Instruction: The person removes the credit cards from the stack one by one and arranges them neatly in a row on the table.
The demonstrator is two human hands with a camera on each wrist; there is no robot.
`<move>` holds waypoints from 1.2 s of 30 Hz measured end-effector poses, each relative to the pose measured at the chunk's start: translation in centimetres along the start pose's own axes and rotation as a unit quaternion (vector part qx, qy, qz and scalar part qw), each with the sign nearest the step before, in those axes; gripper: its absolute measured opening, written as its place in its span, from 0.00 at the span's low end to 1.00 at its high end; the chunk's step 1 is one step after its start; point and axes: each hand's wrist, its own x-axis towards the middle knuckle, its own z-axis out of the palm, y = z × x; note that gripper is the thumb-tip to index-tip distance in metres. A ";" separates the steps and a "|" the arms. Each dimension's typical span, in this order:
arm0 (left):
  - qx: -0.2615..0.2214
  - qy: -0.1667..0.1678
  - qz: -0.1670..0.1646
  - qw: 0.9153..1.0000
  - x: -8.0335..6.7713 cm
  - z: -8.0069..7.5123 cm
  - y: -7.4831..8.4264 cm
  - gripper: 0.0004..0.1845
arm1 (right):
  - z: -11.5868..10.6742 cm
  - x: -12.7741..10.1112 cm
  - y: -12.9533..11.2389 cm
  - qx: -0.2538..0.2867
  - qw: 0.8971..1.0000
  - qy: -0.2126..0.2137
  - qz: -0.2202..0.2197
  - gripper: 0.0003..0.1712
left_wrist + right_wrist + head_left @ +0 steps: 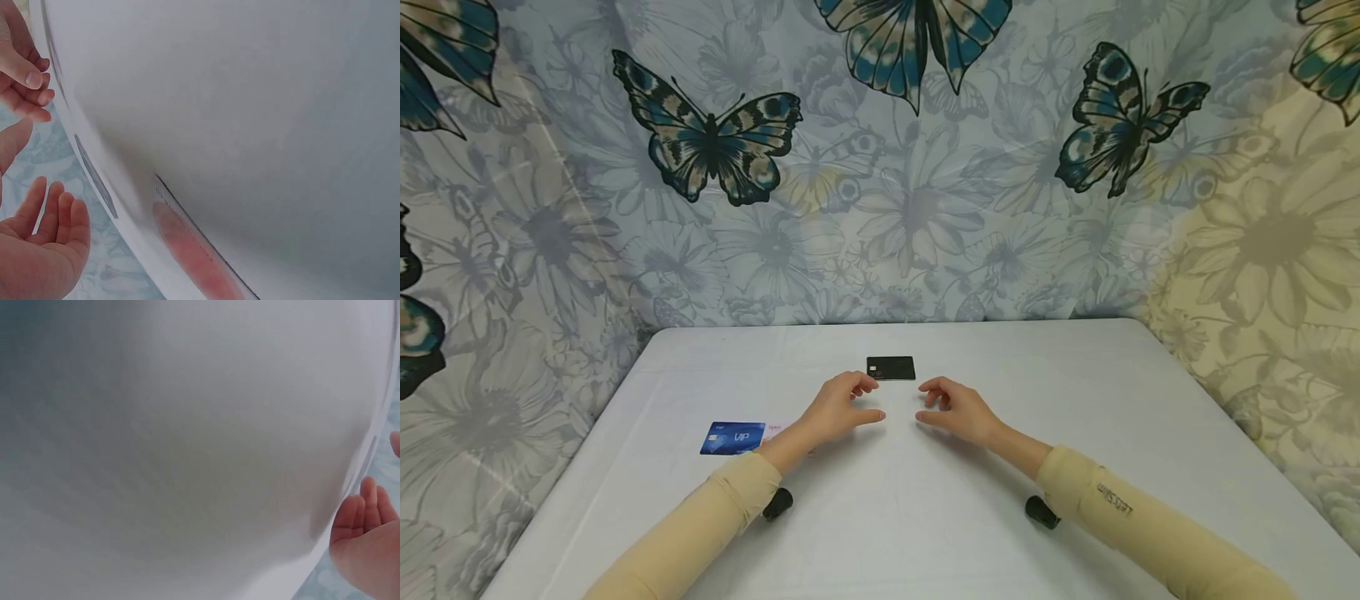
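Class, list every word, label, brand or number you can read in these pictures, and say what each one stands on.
"VIP": on the blue card lying on the table beside the left hand.
Small print in that card's top corner: too small to read.
Lettering on the right sleeve: blurred, not surely readable.
Black card beyond the right hand: pale marks, too small to read.
Pink card: no readable text.

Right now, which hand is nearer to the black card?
Left. The left hand has its fingertips just short of the black card, at its near left corner. The right hand sits a little farther off, below and to the card's right. Neither touches it.
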 end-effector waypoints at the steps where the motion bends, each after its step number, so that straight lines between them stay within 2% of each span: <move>1: 0.002 -0.001 -0.003 1.000 0.3 0.0 -0.1 0.24 | -0.1 0.3 0.1 -0.001 1.000 0.001 0.002 0.24; 4: 0.014 -0.005 -0.010 1.000 1.1 -0.2 -0.4 0.24 | -0.2 1.1 0.2 -0.002 1.000 0.003 0.011 0.24; 12: 0.083 -0.009 -0.034 0.996 3.3 -0.5 -1.4 0.24 | -0.5 3.5 0.6 -0.015 0.999 0.015 0.025 0.25; 22: 0.104 0.006 -0.046 0.993 5.1 -0.7 -2.4 0.25 | -0.4 5.7 0.9 -0.031 0.999 0.015 0.033 0.26; 28: 0.123 0.013 -0.075 0.990 5.7 -0.7 -2.9 0.26 | -0.4 6.6 1.1 -0.046 0.998 0.024 0.035 0.27; 36: 0.116 0.011 -0.099 0.988 6.6 -0.5 -3.1 0.28 | -0.1 7.5 1.5 -0.078 0.996 0.019 0.025 0.30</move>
